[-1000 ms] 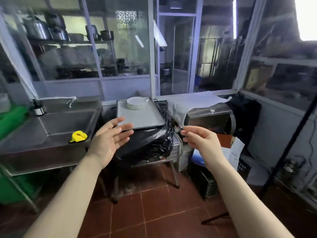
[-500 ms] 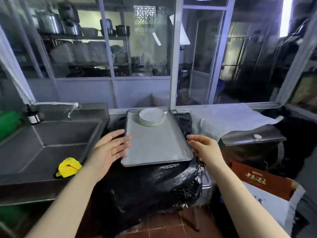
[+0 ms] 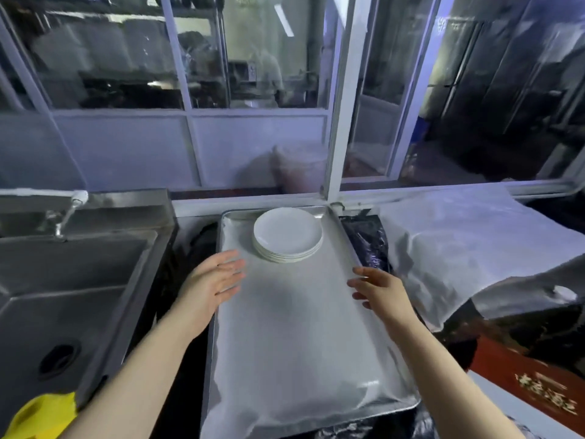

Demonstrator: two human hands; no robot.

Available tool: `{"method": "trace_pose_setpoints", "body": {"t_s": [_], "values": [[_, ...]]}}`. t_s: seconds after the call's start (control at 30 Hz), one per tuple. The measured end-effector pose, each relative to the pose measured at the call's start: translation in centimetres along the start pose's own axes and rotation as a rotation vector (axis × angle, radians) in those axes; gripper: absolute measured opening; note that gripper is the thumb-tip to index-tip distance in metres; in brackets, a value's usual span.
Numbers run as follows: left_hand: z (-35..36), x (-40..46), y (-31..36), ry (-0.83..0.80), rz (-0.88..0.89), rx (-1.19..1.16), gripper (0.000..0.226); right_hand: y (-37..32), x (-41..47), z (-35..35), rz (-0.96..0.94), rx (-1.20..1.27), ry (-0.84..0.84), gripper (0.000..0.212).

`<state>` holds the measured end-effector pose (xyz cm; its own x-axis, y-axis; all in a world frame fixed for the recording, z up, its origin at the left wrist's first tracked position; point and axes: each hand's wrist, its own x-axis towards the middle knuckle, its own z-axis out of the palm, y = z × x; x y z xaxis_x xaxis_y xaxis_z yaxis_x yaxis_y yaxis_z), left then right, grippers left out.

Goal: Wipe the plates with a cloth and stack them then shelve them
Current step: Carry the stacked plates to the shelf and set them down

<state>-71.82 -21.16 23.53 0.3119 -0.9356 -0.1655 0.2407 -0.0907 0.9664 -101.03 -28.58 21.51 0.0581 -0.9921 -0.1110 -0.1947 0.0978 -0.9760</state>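
red box (image 3: 519,372), gold print, too blurred to read

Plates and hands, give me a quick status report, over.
Left hand open, right hand open, both above the tray, holding nothing. Plates stacked at tray's far end, untouched. Nothing between hands and stack.
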Motion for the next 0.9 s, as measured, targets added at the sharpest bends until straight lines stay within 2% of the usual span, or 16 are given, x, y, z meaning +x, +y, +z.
{"method": "trace_pose_setpoints", "body": {"t_s": [0.2, 0.4, 0.5, 0.53, 0.6, 0.63, 0.67, 0.77, 0.9], "values": [[1.2, 10.3, -2.1, 0.053, -0.087, 0.051, 0.032, 2.2, 10.7, 2.0, 0.082, -0.027, -0.034, 0.032], [2.1, 18.9, -5.6, 0.231, -0.111, 0.114, 0.034, 4.2, 21.6, 5.7, 0.12, -0.071, -0.079, 0.044], [2.8, 22.7, -7.7, 0.3, -0.163, 0.167, 0.048, 4.7, 25.5, 7.3, 0.163, -0.06, -0.083, 0.057], [2.9, 23.8, -8.3, 0.324, -0.183, 0.165, 0.051, 5.0, 26.7, 7.6, 0.176, -0.048, -0.097, 0.055], [2.9, 25.5, -9.4, 0.338, -0.213, 0.146, 0.05, 5.3, 28.3, 8.2, 0.184, -0.048, -0.145, 0.029], [3.0, 26.0, -9.8, 0.324, -0.22, 0.153, 0.047, 5.4, 28.9, 8.4, 0.171, -0.059, -0.165, 0.022], [3.0, 26.3, -10.1, 0.309, -0.219, 0.17, 0.044, 5.7, 29.5, 8.6, 0.159, -0.067, -0.186, 0.025], [3.4, 26.4, -10.4, 0.299, -0.156, 0.227, 0.041, 6.3, 30.4, 9.2, 0.13, -0.088, -0.226, 0.013], [4.4, 26.8, -10.6, 0.291, -0.111, 0.162, 0.028, 6.6, 30.3, 10.0, 0.032, -0.134, -0.239, 0.027]]}}
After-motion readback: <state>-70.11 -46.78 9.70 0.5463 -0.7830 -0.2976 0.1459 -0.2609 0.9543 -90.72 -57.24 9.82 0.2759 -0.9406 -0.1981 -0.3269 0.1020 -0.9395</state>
